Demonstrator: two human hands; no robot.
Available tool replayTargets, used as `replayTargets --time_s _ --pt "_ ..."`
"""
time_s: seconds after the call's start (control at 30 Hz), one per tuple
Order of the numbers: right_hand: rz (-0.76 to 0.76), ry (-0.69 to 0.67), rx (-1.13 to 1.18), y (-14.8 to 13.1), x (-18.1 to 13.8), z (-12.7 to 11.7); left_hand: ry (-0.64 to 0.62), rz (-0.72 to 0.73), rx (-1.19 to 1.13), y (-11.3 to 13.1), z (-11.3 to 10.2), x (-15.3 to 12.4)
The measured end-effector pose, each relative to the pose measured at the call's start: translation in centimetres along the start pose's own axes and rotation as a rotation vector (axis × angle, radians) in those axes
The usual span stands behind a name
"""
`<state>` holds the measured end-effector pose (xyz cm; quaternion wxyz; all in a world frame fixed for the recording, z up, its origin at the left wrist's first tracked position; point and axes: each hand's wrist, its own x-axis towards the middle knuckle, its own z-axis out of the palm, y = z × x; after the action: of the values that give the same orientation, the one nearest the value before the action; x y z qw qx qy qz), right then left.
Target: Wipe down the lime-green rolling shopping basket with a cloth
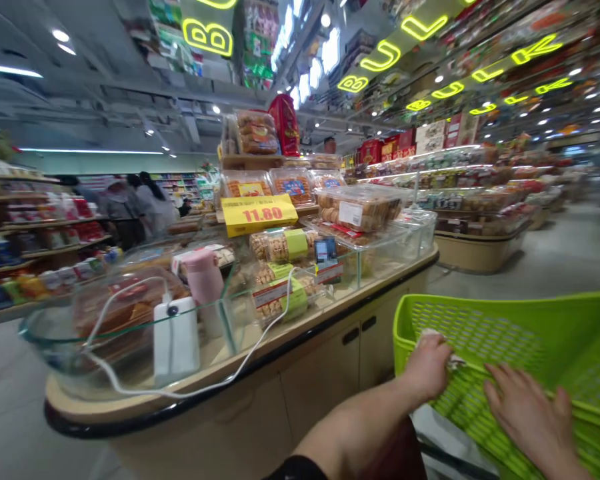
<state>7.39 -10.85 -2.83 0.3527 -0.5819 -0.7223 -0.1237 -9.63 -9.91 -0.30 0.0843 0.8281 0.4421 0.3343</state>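
Note:
A bright green plastic shopping basket (540,333) fills the lower right. My left hand (427,365) rests on its near rim, fingers curled over the edge together with a small white crumpled thing (455,361). My right hand (527,408) lies flat on the same rim further right, fingers stretched out, holding nothing. To the left stands a bakery display counter (260,373) with a glass guard (220,313).
On the counter: a white power bank (176,339) with a white cable (260,337), a pink bottle (203,277), packed biscuits (363,208), and a yellow 11.80 price sign (259,213). People (140,207) stand far left by shelves. An aisle (555,260) runs right past more displays.

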Motion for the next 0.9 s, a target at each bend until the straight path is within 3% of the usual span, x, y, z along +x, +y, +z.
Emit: replayTargets --time_s 0.1,0.23,0.4,0.67,0.8,0.9 --pt "-0.096 -0.066 -0.211 -0.5 -0.4 -1.5 -0.018 0.159 0.017 1.0 0.5 -0.8" --pt "-0.141 -0.126 -0.298 -0.5 -0.4 -2.9 -0.077 0.065 0.072 -0.6 -0.2 -2.0" --pt "-0.123 -0.152 -0.305 -1.3 -0.4 -3.0 0.026 -0.04 0.054 -3.2 -1.6 -2.3" --pt "-0.064 -0.194 -0.308 -3.1 -0.3 -3.3 0.142 -0.026 0.058 -0.2 0.8 -0.5" --pt "-0.061 -0.249 -0.294 -3.7 -0.5 -3.8 0.098 0.015 0.039 -2.5 -0.1 -0.9" --pt "-0.047 -0.25 -0.286 -4.1 -0.6 -3.8 0.186 -0.171 -0.061 -5.2 -1.3 -1.2"
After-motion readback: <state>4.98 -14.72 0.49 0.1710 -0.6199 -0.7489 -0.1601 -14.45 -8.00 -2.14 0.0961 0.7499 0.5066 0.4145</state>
